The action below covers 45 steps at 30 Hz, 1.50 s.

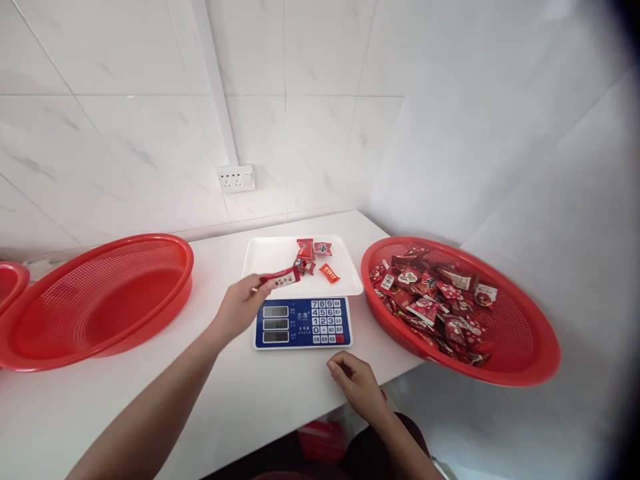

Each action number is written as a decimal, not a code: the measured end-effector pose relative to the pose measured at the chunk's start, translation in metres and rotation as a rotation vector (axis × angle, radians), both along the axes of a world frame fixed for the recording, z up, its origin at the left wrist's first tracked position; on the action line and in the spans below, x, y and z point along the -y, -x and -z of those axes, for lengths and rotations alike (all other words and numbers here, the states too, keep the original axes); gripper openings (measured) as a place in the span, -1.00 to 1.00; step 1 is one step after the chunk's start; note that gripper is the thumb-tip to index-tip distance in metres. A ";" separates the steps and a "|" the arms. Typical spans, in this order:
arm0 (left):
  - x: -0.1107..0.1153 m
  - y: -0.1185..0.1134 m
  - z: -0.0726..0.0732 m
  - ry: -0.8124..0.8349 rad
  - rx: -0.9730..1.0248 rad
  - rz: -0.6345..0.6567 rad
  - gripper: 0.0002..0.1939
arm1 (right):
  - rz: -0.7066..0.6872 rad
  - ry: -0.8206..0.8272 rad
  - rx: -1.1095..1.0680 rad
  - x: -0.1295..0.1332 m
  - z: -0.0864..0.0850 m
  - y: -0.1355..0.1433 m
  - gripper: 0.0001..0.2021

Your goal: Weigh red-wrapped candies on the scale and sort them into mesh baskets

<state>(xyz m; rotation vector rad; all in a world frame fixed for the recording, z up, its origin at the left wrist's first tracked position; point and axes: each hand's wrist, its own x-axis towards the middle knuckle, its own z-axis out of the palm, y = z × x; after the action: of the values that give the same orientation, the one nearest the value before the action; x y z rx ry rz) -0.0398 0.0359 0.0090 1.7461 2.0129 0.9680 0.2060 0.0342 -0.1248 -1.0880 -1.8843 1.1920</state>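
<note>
Pinched by one end in my left hand (243,303) is a long red-and-white wrapped snack (285,278). It hangs over the front left part of the white tray (265,257) of a digital scale (303,323) with a blue keypad panel. Several small red snack packets (305,249) lie on the tray's right half, an orange-red one (329,273) a little apart from the others. My right hand (357,385) rests near the table's front edge, below the scale's right corner. Its fingers are curled closed, and nothing shows in them.
To the right, a red plastic basket (530,340) holds many wrapped snacks (435,293) and overhangs the table edge. An empty red basket (173,247) sits on the left, with part of another (13,277) beyond it. A tiled wall with a socket (236,179) stands behind.
</note>
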 end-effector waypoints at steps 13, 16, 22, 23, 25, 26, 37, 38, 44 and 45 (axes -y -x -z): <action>-0.093 0.030 0.012 0.106 -0.329 0.100 -0.49 | -0.012 -0.117 0.093 0.005 0.006 -0.003 -0.75; -0.098 0.023 0.017 0.114 -0.368 0.197 -0.48 | -0.008 -0.166 0.123 0.007 0.006 -0.001 -0.76; -0.111 0.004 0.029 0.154 -0.440 0.352 -0.41 | -0.003 -0.222 0.138 0.008 0.009 0.000 -0.76; -0.112 0.002 0.031 0.160 -0.449 0.360 -0.41 | 0.000 -0.229 0.143 0.008 0.010 0.000 -0.77; -0.114 0.001 0.034 0.166 -0.464 0.367 -0.42 | 0.007 -0.243 0.153 0.009 0.010 0.000 -0.77; -0.114 0.001 0.034 0.167 -0.470 0.369 -0.44 | 0.009 -0.249 0.157 0.009 0.010 0.000 -0.77; -0.099 0.026 0.016 0.123 -0.571 0.245 -0.52 | -0.014 -0.268 0.172 0.010 0.009 0.000 -0.79; -0.094 0.034 0.012 0.122 -0.589 0.225 -0.52 | -0.013 -0.268 0.170 0.010 0.009 0.000 -0.79; -0.037 0.109 -0.012 0.190 -0.668 -0.060 -0.42 | -0.018 -0.295 0.167 0.010 0.009 0.000 -0.79; -0.025 0.122 -0.013 0.227 -0.663 -0.131 -0.38 | -0.023 -0.303 0.175 0.009 0.009 0.000 -0.79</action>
<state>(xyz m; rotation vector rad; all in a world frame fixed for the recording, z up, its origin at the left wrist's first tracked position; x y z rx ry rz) -0.1617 0.0614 0.0220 1.9911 2.5248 0.1627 0.2062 0.0249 -0.1335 -1.0306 -2.1326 0.8094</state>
